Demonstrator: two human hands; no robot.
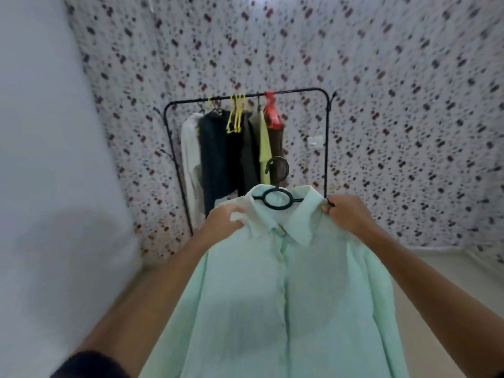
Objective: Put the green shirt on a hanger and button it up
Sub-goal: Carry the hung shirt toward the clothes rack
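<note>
The pale green shirt (283, 296) hangs in front of me on a black hanger (278, 199), whose ring and hook show above the collar. Its front placket looks closed down the middle. My left hand (223, 221) grips the shirt's left shoulder beside the collar. My right hand (346, 212) grips the right shoulder, fingers curled round the hanger's end and the cloth. Both arms are stretched forward, holding the shirt up.
A black clothes rack (326, 137) stands against a spotted curtain wall (409, 105), directly behind the shirt. On it hang white, dark and yellow-green garments, spare yellow hangers (236, 115) and a red hanger (272, 113). A plain white wall (41, 159) is to the left.
</note>
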